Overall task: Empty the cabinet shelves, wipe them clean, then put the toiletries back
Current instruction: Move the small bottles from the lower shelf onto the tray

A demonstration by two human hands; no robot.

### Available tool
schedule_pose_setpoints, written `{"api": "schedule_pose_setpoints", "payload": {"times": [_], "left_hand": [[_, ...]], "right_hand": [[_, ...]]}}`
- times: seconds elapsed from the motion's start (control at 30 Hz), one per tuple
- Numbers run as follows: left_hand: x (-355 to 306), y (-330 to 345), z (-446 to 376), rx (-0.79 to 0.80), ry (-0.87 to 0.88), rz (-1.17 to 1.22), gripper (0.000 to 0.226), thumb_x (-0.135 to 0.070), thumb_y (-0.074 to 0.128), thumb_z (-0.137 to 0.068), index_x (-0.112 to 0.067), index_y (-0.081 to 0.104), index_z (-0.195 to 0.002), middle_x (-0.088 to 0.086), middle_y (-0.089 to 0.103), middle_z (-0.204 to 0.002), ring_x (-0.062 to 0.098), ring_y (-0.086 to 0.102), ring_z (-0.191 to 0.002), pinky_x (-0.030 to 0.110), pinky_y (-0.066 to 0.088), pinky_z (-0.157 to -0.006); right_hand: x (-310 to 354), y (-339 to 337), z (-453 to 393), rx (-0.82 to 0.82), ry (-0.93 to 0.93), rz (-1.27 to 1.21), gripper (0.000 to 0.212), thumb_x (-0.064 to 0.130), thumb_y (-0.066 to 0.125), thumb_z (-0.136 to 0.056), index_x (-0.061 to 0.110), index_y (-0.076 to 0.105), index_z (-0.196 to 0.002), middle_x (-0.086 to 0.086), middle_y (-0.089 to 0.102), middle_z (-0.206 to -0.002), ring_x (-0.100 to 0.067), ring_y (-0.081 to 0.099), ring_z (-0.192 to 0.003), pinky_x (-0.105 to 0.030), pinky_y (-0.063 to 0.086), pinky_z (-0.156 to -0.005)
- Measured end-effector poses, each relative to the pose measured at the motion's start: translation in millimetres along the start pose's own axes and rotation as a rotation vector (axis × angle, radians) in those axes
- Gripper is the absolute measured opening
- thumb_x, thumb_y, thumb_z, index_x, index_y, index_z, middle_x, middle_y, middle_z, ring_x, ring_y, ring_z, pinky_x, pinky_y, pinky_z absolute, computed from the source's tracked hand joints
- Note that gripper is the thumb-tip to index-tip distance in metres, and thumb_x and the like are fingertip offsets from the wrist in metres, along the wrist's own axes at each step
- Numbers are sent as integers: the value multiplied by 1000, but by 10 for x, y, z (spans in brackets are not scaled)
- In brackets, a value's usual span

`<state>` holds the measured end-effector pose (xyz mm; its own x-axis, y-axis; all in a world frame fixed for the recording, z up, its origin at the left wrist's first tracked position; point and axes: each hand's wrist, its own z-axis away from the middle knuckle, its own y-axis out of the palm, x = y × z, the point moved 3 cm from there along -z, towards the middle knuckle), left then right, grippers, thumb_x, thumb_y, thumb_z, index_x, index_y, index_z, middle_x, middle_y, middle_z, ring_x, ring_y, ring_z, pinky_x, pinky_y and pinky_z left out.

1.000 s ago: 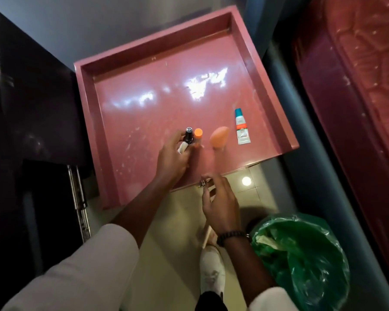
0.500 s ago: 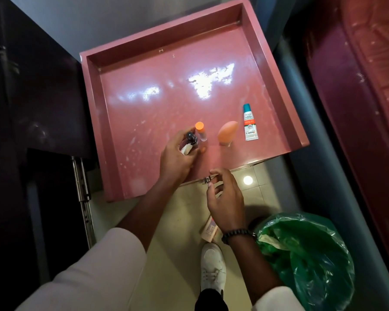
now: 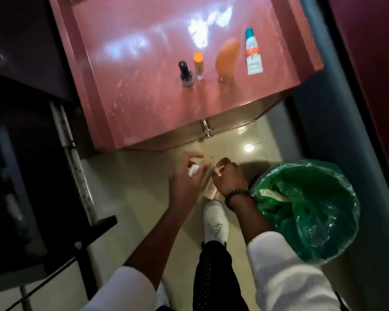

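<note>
We've got four toiletries lined up on the pink shelf (image 3: 144,104) at upper centre: dark bottle (image 3: 185,74), orange-capped vial (image 3: 198,65), sponge (image 3: 226,57), tube (image 3: 253,53). Below the shelf, our left hand (image 3: 184,182) pinches something small and white, our right hand (image 3: 229,178) grips a peach tube (image 3: 209,188); more restocking probably left.

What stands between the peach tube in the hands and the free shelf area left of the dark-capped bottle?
Nothing visible. The peach tube is held below the pink shelf, whose surface left of the dark-capped bottle shows no object.
</note>
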<state>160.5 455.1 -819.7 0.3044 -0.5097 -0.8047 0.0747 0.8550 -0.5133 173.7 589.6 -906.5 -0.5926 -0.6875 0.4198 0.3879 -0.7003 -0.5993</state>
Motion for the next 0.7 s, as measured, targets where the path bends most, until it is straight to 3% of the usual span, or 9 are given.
{"api": "schedule_pose_setpoints", "payload": {"times": [0.07, 0.13, 0.33, 0.5, 0.6, 0.7], "left_hand": [[567, 261, 66, 152, -102, -66, 15, -36, 71, -86, -32, 62, -98, -10, 66, -76, 18, 64, -66, 33, 52, -57], [1077, 432, 16, 233, -173, -159, 12, -38, 69, -88, -33, 61, -95, -7, 68, -74, 20, 65, -66, 32, 52, -60], [2014, 782, -323, 342, -135, -287, 9, -37, 62, -91, -28, 63, -90, -11, 67, -79, 14, 65, -74, 36, 54, -70], [2150, 924, -375, 380, -107, -241, 9, -38, 62, -91, -30, 62, -87, -9, 66, -67, 12, 62, -61, 37, 53, -59], [2057, 899, -406, 384, -102, -221, 11, -40, 60, -88, -30, 62, -86, -10, 66, -66, 9, 60, -59, 34, 53, -62], [1754, 783, -399, 323, -167, -200, 13, -43, 58, -85, -32, 63, -87, -8, 67, -71, 16, 61, -65, 37, 55, -67]], "right_hand": [[-264, 470, -223, 168, 49, 132, 41, 37, 55, -92, 18, 47, -128, -15, 56, -125, -36, 57, -114, -40, 49, -94], [-480, 873, -464, 220, 78, 140, 50, 34, 53, -94, 18, 36, -138, -16, 49, -133, -38, 52, -120, -43, 46, -96], [-925, 1636, -1111, 39, 190, 114, 59, 35, 54, -95, 24, 23, -144, -18, 46, -131, -38, 49, -117, -45, 47, -90], [-938, 1912, -1223, -139, 198, -61, 36, 34, 44, -99, 27, 31, -132, -16, 53, -113, -35, 60, -95, -45, 53, -83], [-862, 1800, -1129, -128, 219, -179, 42, 26, 61, -90, 25, 37, -125, -12, 56, -117, -34, 60, -102, -42, 50, -84], [-679, 1373, -870, -140, 149, -243, 43, 23, 66, -85, 18, 46, -122, -11, 58, -119, -33, 60, -107, -39, 52, -86]]}}
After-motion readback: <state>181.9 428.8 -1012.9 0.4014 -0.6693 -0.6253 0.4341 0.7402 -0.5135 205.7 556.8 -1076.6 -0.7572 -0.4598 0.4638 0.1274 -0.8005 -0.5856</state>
